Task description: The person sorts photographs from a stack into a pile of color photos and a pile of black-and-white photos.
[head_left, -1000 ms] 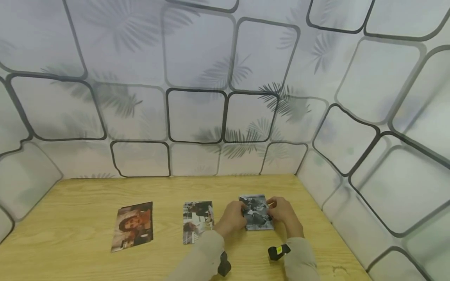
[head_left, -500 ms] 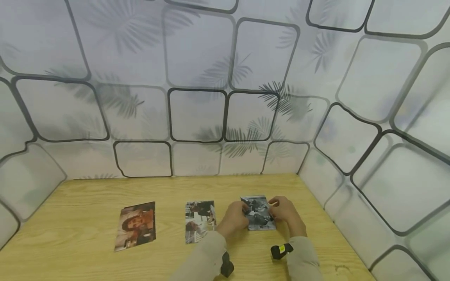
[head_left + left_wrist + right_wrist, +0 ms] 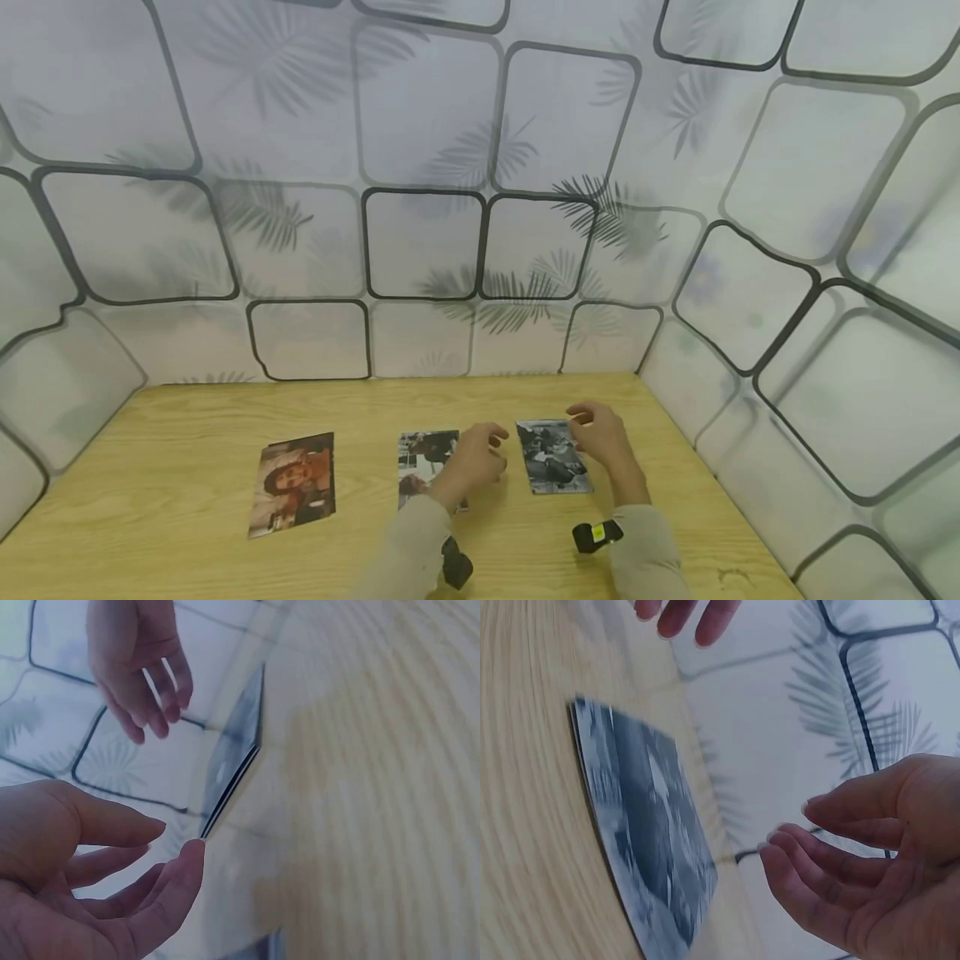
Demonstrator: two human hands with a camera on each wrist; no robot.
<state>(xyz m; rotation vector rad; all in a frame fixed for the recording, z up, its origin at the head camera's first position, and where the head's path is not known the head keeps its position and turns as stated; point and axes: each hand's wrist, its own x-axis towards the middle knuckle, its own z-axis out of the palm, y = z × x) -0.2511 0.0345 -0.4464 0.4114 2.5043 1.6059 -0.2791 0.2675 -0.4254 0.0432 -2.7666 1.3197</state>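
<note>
A small stack of black-and-white photos (image 3: 551, 458) lies flat at the right of the wooden table, its layered edge plain in the right wrist view. My right hand (image 3: 598, 433) hovers over its right edge, fingers loosely bent and holding nothing. To the left of the stack, my left hand (image 3: 476, 458) is raised with relaxed fingers and nothing between them. Beneath the left hand lies the middle photo (image 3: 427, 450), partly covered by hand and wrist. Farther left rests a warm-toned photo stack (image 3: 294, 487) of a smiling person, set slightly askew.
The light wooden table (image 3: 180, 467) runs up to a pale patterned curtain wall (image 3: 420, 250) at the back. Another wall (image 3: 847, 392) of the same pattern closes off the right side. Black camera mounts (image 3: 597, 536) sit on both wrists.
My left hand has let go of the black-and-white stack and moved left over the middle photo. The right hand has lifted off its right edge. The stack stays in place.
</note>
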